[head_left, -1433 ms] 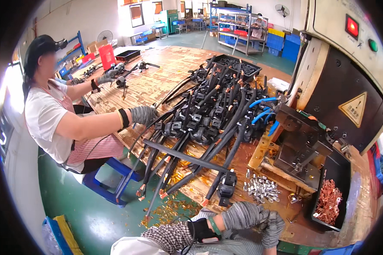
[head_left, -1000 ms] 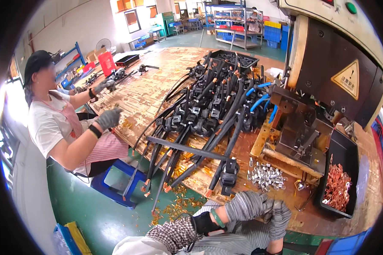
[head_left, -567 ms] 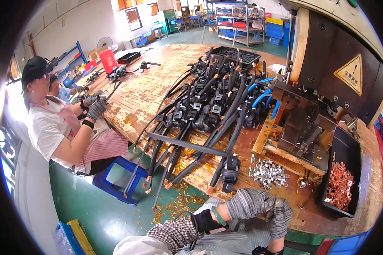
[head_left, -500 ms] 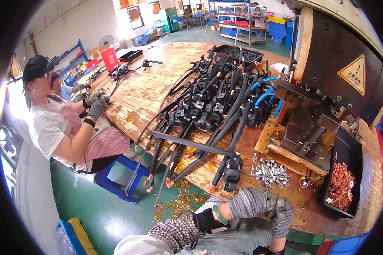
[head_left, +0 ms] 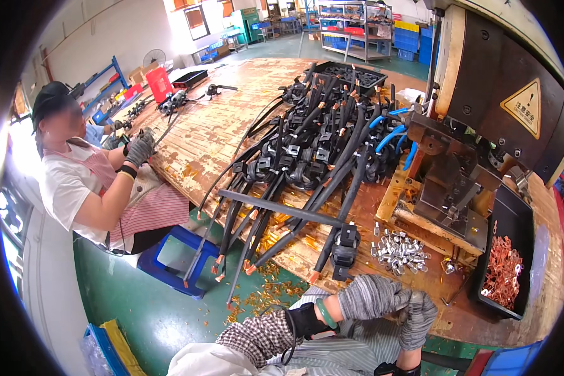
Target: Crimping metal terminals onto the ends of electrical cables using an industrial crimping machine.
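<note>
Near the press (head_left: 450, 202), left hand (head_left: 371, 297) meets right hand (head_left: 418, 318), fingers curled, can't tell on what; left of it, cables (head_left: 282, 208) show bare copper ends (head_left: 314, 276), lugs (head_left: 400, 252) loose.

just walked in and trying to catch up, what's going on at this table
The camera wearer's left hand and right hand, in striped grey gloves, meet near the table's near edge; whether they hold anything is hidden. Just beyond lie small silver pieces and a heap of black cables. A metal press and a black tray of copper pieces are at right. A gloved co-worker sits at left.
</note>
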